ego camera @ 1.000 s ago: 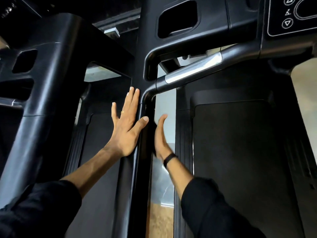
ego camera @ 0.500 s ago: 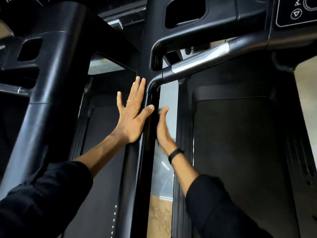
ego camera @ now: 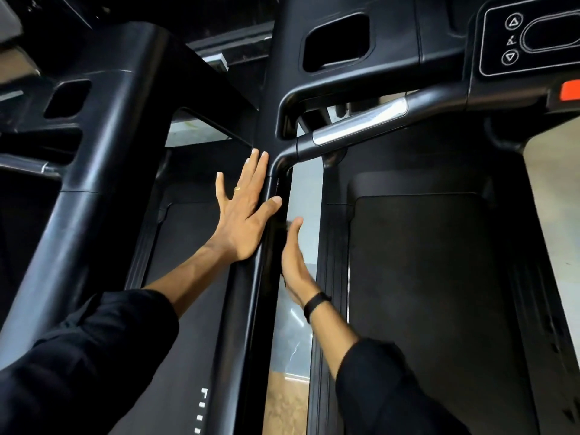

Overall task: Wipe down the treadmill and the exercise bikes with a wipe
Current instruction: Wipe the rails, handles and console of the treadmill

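My left hand [ego camera: 241, 215] lies flat, fingers straight, against the black upright [ego camera: 251, 309] of the treadmill [ego camera: 417, 277], whose belt fills the frame from 3 to 5 o'clock. My right hand [ego camera: 293, 262] presses the upright's far side, fingers straight; I cannot see a wipe under it, so I cannot tell whether it carries one. I judge I'm wiping this post. Next, the silver handrail [ego camera: 361, 127] at 1 o'clock needs the same pass.
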